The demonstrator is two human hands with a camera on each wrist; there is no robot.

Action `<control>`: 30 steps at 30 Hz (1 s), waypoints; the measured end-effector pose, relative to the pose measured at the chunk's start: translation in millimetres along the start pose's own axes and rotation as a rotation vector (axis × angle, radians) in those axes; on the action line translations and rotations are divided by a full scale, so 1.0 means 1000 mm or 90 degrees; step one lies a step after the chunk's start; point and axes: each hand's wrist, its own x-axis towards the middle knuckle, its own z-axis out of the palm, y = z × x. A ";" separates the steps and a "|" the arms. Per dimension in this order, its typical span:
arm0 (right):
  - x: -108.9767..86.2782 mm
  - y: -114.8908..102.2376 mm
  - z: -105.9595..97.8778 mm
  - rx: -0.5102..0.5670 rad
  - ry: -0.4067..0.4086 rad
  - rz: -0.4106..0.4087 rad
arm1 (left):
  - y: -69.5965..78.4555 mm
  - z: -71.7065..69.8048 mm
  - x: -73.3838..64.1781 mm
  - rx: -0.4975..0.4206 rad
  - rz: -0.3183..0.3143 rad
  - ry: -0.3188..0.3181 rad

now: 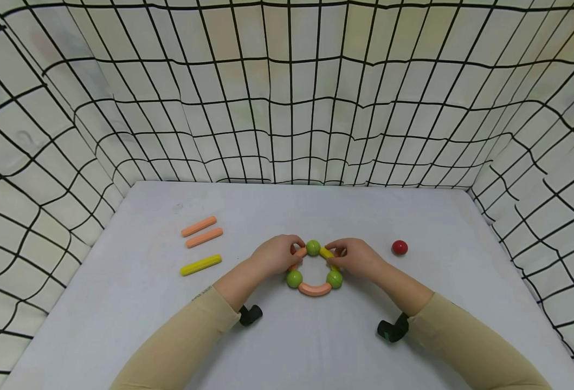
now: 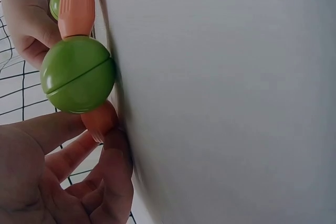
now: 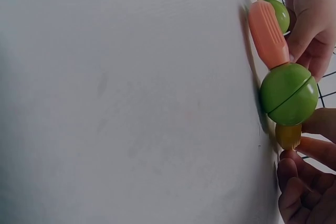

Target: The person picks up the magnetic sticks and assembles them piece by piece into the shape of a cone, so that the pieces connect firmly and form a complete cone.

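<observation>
A ring of three green balls and curved bars lies on the white table in the head view. The top ball (image 1: pixel 313 247) sits between an orange curved bar (image 1: pixel 300 252) and a yellow curved bar (image 1: pixel 327 253). A second orange curved bar (image 1: pixel 315 290) joins the lower left ball (image 1: pixel 294 279) to the lower right ball (image 1: pixel 334 279). My left hand (image 1: pixel 278 253) pinches the left orange bar, partly hiding it; the left wrist view shows this bar (image 2: pixel 100 121) against a green ball (image 2: pixel 79 74). On the opposite side, my right hand (image 1: pixel 357 255) pinches the yellow bar (image 3: pixel 288 136) between thumb and fingers.
Left of the ring lie two straight orange sticks (image 1: pixel 204 238) and a yellow stick (image 1: pixel 201 265). A red ball (image 1: pixel 400 247) rests to the right. Black netting (image 1: pixel 291 116) over white walls encloses the table (image 1: pixel 311 346) at the back and sides.
</observation>
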 end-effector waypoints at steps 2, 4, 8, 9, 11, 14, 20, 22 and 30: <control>0.001 0.001 0.000 0.003 -0.001 -0.005 | 0.000 -0.001 -0.001 -0.004 -0.001 0.000; 0.001 0.003 0.000 0.006 -0.002 -0.009 | -0.001 -0.001 -0.001 -0.013 -0.001 -0.003; 0.000 0.007 0.000 0.015 -0.005 -0.014 | -0.003 -0.002 -0.002 -0.030 0.002 -0.011; 0.000 0.008 0.000 0.015 -0.005 -0.017 | -0.004 -0.002 -0.003 -0.033 0.004 -0.012; -0.003 0.010 -0.001 0.019 -0.009 -0.026 | -0.005 -0.002 -0.004 -0.035 0.009 -0.015; -0.006 0.015 -0.003 0.025 -0.015 -0.043 | -0.007 -0.001 -0.005 -0.042 0.011 -0.016; -0.013 0.025 -0.006 0.036 -0.039 -0.083 | -0.011 -0.002 -0.010 -0.046 0.007 -0.014; -0.014 0.028 -0.007 0.041 -0.049 -0.097 | -0.012 -0.002 -0.013 -0.037 0.009 -0.011; -0.022 0.036 -0.011 0.052 -0.095 -0.145 | -0.018 -0.005 -0.028 -0.049 0.023 -0.042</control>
